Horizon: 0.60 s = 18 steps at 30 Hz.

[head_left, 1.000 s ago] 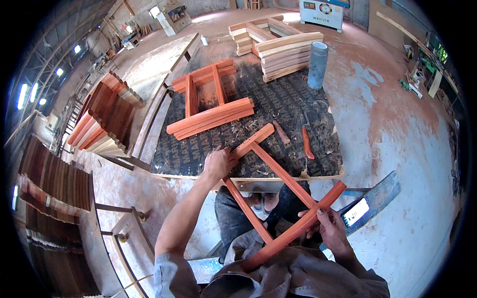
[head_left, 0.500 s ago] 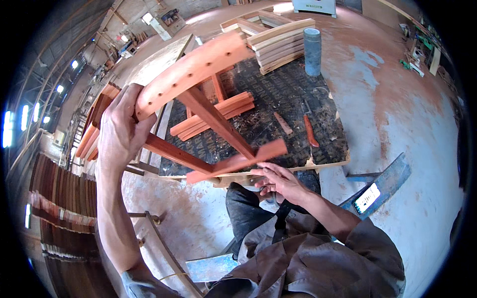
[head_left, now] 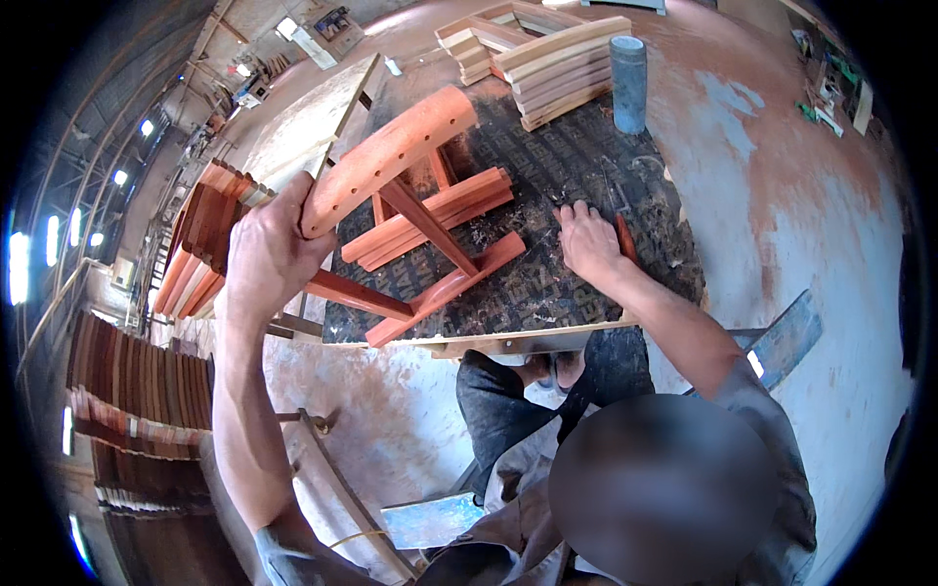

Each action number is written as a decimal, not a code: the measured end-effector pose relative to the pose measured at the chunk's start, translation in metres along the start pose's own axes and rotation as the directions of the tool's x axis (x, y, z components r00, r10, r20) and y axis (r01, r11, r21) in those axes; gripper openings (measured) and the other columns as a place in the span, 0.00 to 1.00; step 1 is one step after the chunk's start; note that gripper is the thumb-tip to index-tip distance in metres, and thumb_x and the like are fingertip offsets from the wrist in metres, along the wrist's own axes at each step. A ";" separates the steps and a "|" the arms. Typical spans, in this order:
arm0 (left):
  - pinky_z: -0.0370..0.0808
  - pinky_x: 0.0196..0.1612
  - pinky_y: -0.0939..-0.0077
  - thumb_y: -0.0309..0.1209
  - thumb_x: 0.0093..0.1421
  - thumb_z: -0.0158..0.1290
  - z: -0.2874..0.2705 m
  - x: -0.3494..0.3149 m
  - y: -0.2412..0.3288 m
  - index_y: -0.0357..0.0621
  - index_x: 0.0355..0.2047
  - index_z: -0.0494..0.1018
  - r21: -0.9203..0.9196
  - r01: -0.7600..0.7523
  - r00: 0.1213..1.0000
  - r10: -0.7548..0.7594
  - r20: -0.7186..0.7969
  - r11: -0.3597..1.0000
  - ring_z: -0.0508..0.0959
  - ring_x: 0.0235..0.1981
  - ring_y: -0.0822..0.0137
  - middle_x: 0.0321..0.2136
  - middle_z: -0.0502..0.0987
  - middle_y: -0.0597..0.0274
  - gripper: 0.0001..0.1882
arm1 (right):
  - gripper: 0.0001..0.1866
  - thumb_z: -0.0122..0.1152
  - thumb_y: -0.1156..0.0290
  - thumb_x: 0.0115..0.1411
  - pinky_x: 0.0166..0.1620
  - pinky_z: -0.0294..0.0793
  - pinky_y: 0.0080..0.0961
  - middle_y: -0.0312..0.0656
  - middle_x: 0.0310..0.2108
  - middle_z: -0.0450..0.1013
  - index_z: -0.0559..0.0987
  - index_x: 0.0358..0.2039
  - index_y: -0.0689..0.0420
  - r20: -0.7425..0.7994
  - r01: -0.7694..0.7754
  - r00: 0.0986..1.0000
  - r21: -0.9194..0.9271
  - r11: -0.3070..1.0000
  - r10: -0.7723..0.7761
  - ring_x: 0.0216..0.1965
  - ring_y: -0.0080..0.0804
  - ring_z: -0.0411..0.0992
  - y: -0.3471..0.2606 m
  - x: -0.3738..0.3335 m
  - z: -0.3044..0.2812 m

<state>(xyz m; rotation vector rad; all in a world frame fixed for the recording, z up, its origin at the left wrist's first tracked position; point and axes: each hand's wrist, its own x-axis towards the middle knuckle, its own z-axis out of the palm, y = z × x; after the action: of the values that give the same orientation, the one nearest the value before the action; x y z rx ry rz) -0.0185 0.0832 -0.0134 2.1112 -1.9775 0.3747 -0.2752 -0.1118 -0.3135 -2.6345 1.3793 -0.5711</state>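
Observation:
My left hand (head_left: 274,249) is closed around the near end of a curved, reddish wooden rail with a row of drilled holes. That rail belongs to a wooden frame (head_left: 391,161), held tilted up. Two square legs join it to a lower rail (head_left: 449,291), which lies at the near edge of the black work board (head_left: 547,303). My right hand (head_left: 591,244) is down on the board, fingers curled over the spot of a flat brown strip, which they almost fully hide. Just right of that hand lies a red-handled tool (head_left: 624,237), partly behind the wrist.
Behind the held frame lie more reddish wooden pieces (head_left: 430,220). Pale wooden frames (head_left: 562,73) are stacked at the far side, beside a blue-grey cylinder (head_left: 628,88). Bundled slats (head_left: 205,234) stand at the left. A blue bench (head_left: 787,342) is at the right.
My right hand has moved from the lower rail forward and right, onto the strip on the board. The held frame has come down a little, its lower rail now at the board's near edge.

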 end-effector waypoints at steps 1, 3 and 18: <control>0.75 0.36 0.59 0.26 0.53 0.61 -0.002 0.005 0.003 0.40 0.38 0.72 -0.017 0.020 0.999 -0.020 0.034 1.000 0.80 0.30 0.41 0.26 0.77 0.43 0.13 | 0.16 0.58 0.68 0.66 0.46 0.82 0.47 0.58 0.48 0.73 0.75 0.48 0.67 0.038 -0.039 0.999 0.006 0.999 0.039 0.45 0.57 0.79 0.002 0.001 0.002; 0.75 0.35 0.63 0.28 0.55 0.63 -0.005 0.012 0.006 0.38 0.37 0.73 -0.015 -0.033 0.996 0.034 0.088 0.999 0.79 0.25 0.56 0.24 0.78 0.50 0.12 | 0.17 0.56 0.68 0.66 0.46 0.83 0.47 0.59 0.48 0.73 0.74 0.49 0.67 0.116 -0.118 0.986 0.015 0.993 0.116 0.44 0.59 0.80 0.004 0.002 0.002; 0.67 0.17 0.84 0.56 0.59 0.67 0.009 0.075 -0.013 0.31 0.46 0.78 -0.453 0.343 0.873 -0.100 0.478 0.823 0.72 0.13 0.79 0.15 0.72 0.69 0.35 | 0.28 0.57 0.80 0.64 0.40 0.80 0.46 0.56 0.39 0.77 0.74 0.65 0.55 0.117 -0.049 0.993 0.628 0.776 -0.032 0.38 0.56 0.80 -0.049 -0.114 -0.061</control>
<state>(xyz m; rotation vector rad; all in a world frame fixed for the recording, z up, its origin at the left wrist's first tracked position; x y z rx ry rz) -0.0009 0.0102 0.0035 2.1243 -1.7071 -0.6789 -0.3192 0.0131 -0.2754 -2.0694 0.9360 -0.7082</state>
